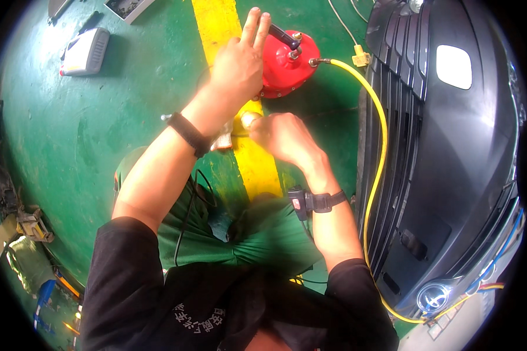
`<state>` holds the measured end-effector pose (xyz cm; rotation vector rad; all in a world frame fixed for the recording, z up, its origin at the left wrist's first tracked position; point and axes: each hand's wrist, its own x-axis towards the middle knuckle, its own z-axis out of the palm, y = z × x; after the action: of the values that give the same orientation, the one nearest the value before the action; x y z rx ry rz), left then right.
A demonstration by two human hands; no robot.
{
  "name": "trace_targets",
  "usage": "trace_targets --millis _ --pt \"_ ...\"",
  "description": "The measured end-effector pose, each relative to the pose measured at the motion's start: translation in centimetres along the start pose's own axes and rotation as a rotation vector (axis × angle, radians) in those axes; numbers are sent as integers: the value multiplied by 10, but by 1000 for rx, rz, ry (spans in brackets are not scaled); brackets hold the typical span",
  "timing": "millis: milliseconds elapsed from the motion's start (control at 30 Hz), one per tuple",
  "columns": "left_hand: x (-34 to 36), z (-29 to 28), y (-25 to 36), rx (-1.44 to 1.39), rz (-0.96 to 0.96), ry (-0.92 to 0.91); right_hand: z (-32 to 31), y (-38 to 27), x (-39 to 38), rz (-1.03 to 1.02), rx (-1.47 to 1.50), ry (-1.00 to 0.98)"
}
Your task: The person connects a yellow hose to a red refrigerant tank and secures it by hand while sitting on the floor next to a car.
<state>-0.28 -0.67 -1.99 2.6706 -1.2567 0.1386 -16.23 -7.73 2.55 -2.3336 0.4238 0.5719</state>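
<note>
A red round metal vessel (287,64) with fittings and a black handle (283,37) on top stands on the floor ahead of me. My left hand (238,67) lies against its left side, two fingers stretched out beside the handle; the thumb and other fingers are hidden. Just nearer, my right hand (281,136) is closed and slightly blurred, fingers curled. At its fingertips is a pale, shiny round thing (250,120) whose kind I cannot make out. A white knitted cloth piece (221,141) lies below my left wrist.
A yellow hose (380,134) runs from the vessel along a black car bumper (468,158) on the right. A yellow stripe (255,167) crosses the green floor. At far left stand a white jug (87,52) and a grey tray (129,9). A black cable (187,219) hangs over my leg.
</note>
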Motion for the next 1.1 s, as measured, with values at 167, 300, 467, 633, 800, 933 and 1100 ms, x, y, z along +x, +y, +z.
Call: trace_targets --millis 167,300,467,633,800,933,1100 --pt "0 0 1 -3 -6 15 8 9 3 -10 -37 -27" --pt "0 -1 1 1 -3 2 8 7 2 -38 -9 -8" --pt "1 -11 2 -92 -14 -85 7 7 1 -33 -8 -16" --pt "1 -7 2 -51 -16 -53 10 11 2 -58 16 -13" --pt "1 -6 1 13 7 -17 13 14 2 -109 11 -9" --pt "2 -15 3 -77 -6 -118 13 12 2 -99 18 4" --pt "1 -15 2 -70 -11 -120 12 10 1 -90 8 -11"
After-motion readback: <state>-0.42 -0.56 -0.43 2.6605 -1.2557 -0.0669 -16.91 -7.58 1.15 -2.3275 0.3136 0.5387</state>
